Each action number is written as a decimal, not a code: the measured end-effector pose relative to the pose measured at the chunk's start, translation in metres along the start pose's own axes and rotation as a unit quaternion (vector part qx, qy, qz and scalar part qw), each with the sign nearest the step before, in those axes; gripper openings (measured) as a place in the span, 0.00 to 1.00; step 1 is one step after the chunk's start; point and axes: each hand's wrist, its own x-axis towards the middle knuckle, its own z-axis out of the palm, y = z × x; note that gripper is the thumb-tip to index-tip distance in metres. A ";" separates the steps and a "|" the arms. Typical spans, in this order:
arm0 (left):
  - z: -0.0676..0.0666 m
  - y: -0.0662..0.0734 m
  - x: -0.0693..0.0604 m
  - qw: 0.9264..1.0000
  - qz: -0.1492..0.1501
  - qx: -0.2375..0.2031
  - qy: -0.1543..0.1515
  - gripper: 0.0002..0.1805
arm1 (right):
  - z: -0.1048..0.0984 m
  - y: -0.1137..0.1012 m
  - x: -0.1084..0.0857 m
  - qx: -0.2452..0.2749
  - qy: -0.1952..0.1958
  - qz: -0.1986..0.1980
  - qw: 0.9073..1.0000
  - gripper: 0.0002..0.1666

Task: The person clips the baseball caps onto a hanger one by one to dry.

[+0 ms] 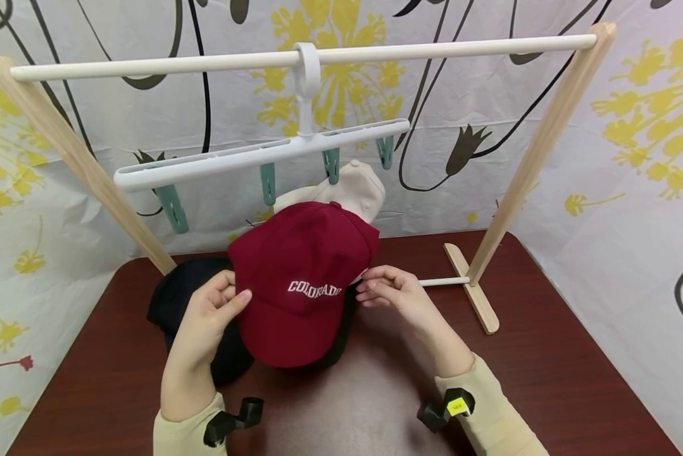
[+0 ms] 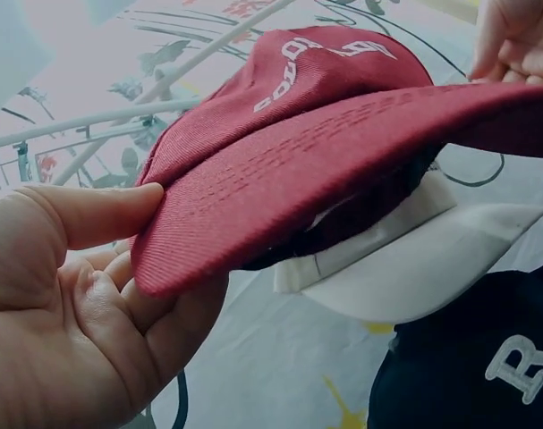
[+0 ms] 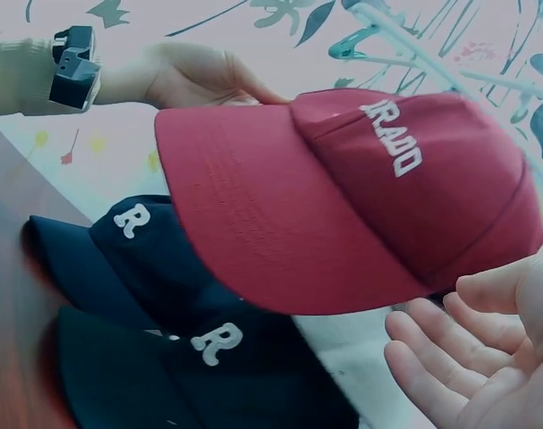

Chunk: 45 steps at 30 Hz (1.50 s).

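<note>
A red baseball cap lettered "COLORADO" is held up over the table, brim toward me. My left hand pinches its left edge between thumb and fingers; the left wrist view shows the thumb on top of the brim. My right hand is at the cap's right side. In the right wrist view, its fingers are loosely bent beside the cap's edge, without gripping it; whether the thumb touches is unclear. Behind the red cap stands a cream cap, partly hidden.
Two dark caps with a white R, one navy and one blackish, lie on the table beneath. A white hanger with several green clips hangs from the white rail of a wooden rack.
</note>
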 end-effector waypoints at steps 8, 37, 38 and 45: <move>-0.008 -0.005 0.002 1.000 0.015 -0.022 -0.011 0.05 | -0.003 -0.022 0.004 -0.021 0.040 -0.046 0.998 0.07; -0.029 -0.020 -0.001 0.995 0.027 -0.098 0.008 0.13 | 0.039 -0.104 0.026 -0.100 0.060 -0.193 0.974 0.09; -0.029 -0.020 -0.001 0.994 0.028 -0.101 0.009 0.13 | 0.041 -0.105 0.027 -0.106 0.059 -0.195 0.973 0.09; -0.034 -0.022 -0.003 0.993 0.026 -0.115 0.013 0.14 | 0.050 -0.116 0.035 -0.180 0.058 -0.194 0.963 0.09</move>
